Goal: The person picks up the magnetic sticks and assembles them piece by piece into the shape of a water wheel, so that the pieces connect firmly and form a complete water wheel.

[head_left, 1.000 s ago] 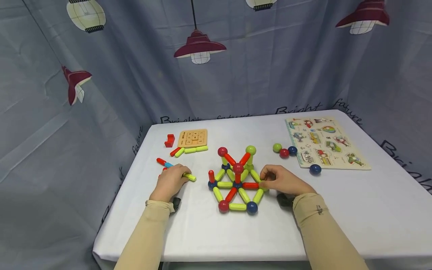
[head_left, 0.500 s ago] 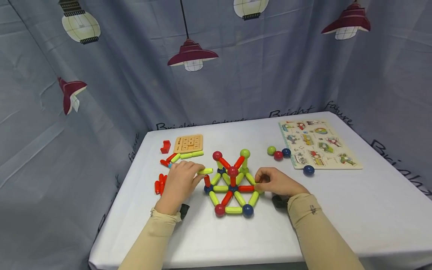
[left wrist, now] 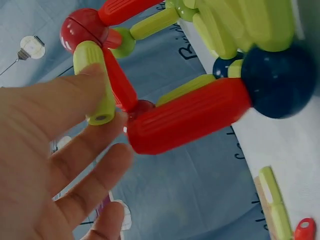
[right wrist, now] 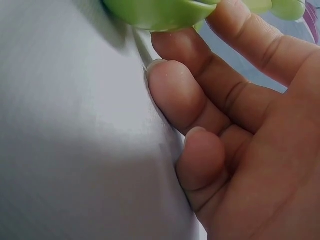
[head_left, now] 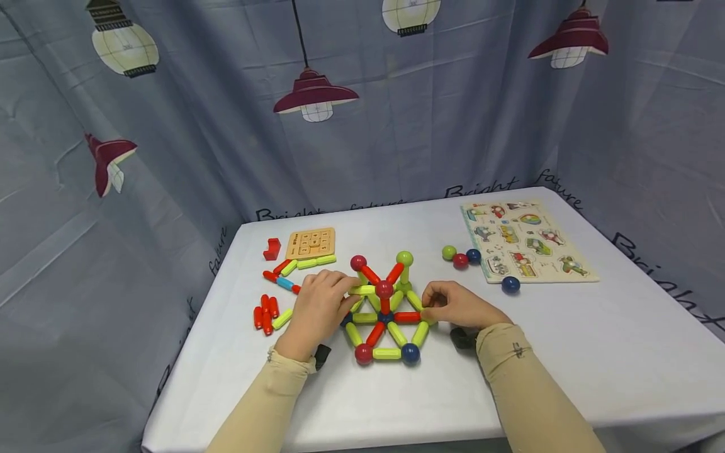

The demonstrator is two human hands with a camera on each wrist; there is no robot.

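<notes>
Rods and balls form a building-set frame with a flat six-sided base and uprights. My left hand pinches a yellow-green rod between thumb and finger; its far end is right at the red ball on the middle upright. Below the rod, a red rod stands on a dark blue ball, its top end bare. At the base's right corner my right hand pinches a green ball, mostly hidden by the fingers in the head view. A dark blue ball marks the front corner.
Loose red rods and a yellow-green rod lie left of the frame. Behind are a red block and a wooden number board. Loose balls and a picture puzzle board lie at the back right.
My left hand has carried the yellow-green rod from the loose pieces rightward and up to the red top ball. My right hand stays at the green corner ball. The head view has shifted slightly.
</notes>
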